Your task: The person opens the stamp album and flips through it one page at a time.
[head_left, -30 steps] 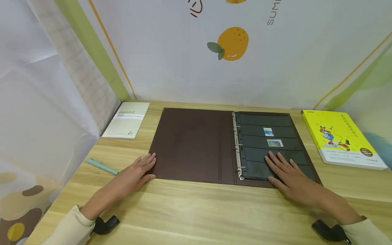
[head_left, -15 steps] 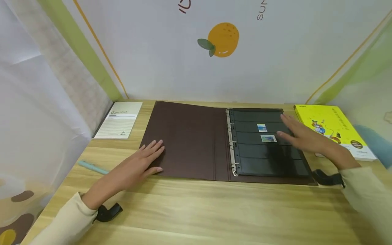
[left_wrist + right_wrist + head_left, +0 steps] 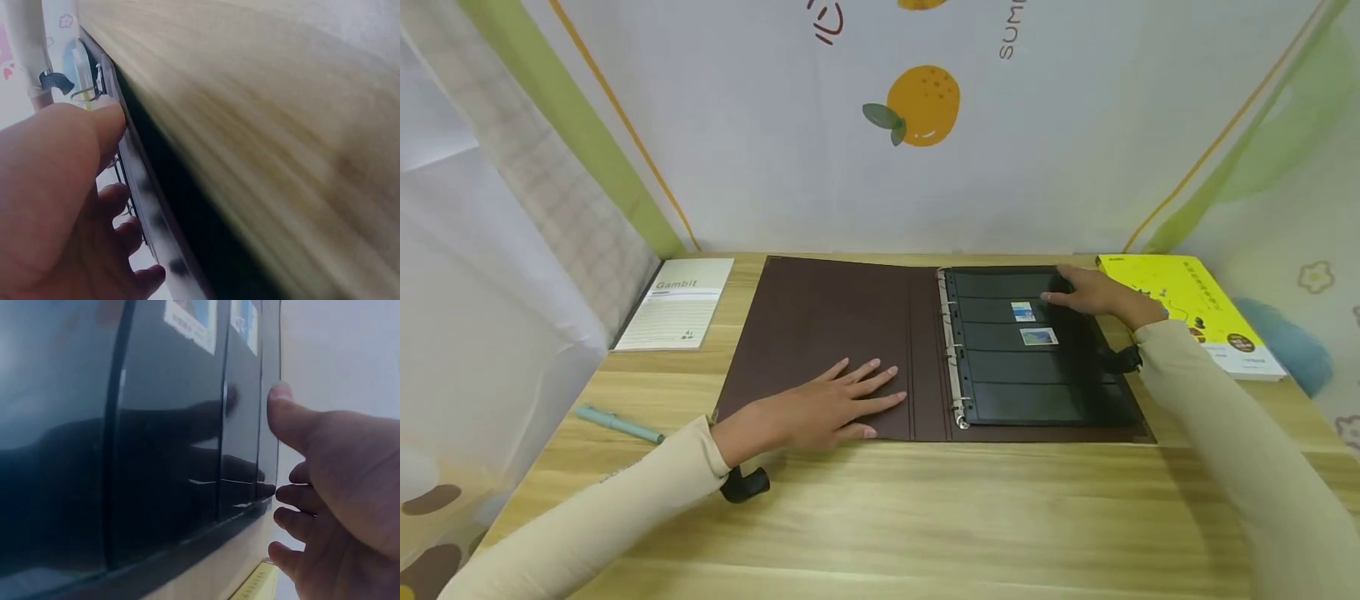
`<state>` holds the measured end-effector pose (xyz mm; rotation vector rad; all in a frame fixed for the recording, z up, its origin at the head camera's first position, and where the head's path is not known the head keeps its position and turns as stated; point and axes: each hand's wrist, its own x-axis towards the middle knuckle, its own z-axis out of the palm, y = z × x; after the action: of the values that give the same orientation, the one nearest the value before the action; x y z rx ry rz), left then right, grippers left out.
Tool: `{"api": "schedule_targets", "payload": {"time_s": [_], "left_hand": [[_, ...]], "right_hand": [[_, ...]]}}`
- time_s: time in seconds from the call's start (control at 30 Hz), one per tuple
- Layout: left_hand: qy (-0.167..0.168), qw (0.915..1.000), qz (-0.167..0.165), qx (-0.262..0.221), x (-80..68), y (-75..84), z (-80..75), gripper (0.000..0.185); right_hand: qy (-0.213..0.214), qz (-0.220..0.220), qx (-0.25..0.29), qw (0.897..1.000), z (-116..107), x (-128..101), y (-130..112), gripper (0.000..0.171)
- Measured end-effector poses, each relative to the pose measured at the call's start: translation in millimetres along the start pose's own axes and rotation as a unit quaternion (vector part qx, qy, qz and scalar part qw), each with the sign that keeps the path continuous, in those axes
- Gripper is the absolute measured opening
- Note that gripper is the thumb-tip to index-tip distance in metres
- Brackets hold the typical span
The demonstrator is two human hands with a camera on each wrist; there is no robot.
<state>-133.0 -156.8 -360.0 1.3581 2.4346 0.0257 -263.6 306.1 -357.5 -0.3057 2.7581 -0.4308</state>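
Note:
A dark brown ring binder (image 3: 820, 325) lies open on the table, a black pocket page (image 3: 1022, 404) on its metal rings (image 3: 951, 350). Two small stamps, a blue-and-white one (image 3: 1022, 312) and a green-blue one (image 3: 1039, 337), sit in the page's pockets. My left hand (image 3: 820, 410) rests with spread fingers on the left cover near its lower edge. At the page's top right corner is my right hand (image 3: 1090, 292), thumb over the page and fingers by the outer edge. In the right wrist view, the thumb (image 3: 284, 409) stands apart from the loosely bent fingers.
A yellow-and-white book (image 3: 1195, 317) lies right of the binder, partly behind the right arm. At the far left is a Gambit notepad (image 3: 673, 304), with a pale green pen (image 3: 617, 422) nearer me. A white printed curtain (image 3: 805, 167) hangs behind the wooden table (image 3: 925, 517).
My right hand has lifted off the lower page and moved up to its top right corner. My left hand has slid right from the cover's outer edge. The head view has shifted slightly.

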Motion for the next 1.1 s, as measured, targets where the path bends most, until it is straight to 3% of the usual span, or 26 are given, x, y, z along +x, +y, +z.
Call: {"api": "schedule_targets", "payload": {"time_s": [0.2,0.5,0.6,0.7,0.8,0.9,1.0,1.1], "left_hand": [[-0.006,1.0,-0.006,-0.002,3.9,-2.3,-0.2,0.058],[-0.001,1.0,0.007,-0.004,9.9,-6.1,-2.0,0.059],[-0.003,0.9999,0.002,-0.011,9.6,-6.8,0.1,0.059],[-0.002,0.9999,0.005,-0.014,8.8,-6.4,0.8,0.059],[0.004,0.9998,0.009,-0.015,7.9,-6.2,0.8,0.059],[0.005,0.9998,0.005,-0.021,6.0,-6.4,2.4,0.059],[0.005,0.9996,-0.008,-0.026,3.0,-6.8,5.7,0.059],[0.007,0.9996,-0.009,-0.026,1.0,-6.6,9.5,0.059]], "right_hand": [[0.026,0.022,-0.002,0.999,-4,2,-3,0.086],[0.108,0.056,0.042,0.992,-11,2,-2,0.078],[0.16,0.051,0.065,0.984,-10,1,-6,0.068],[0.214,0.051,0.111,0.969,-9,-2,-8,0.06],[0.234,0.063,0.169,0.955,-10,-7,-7,0.06],[0.187,0.072,0.221,0.955,-15,-10,-4,0.068],[0.097,0.064,0.278,0.954,-20,-13,2,0.074],[0.006,0.052,0.339,0.939,-16,-25,13,0.075]]}}
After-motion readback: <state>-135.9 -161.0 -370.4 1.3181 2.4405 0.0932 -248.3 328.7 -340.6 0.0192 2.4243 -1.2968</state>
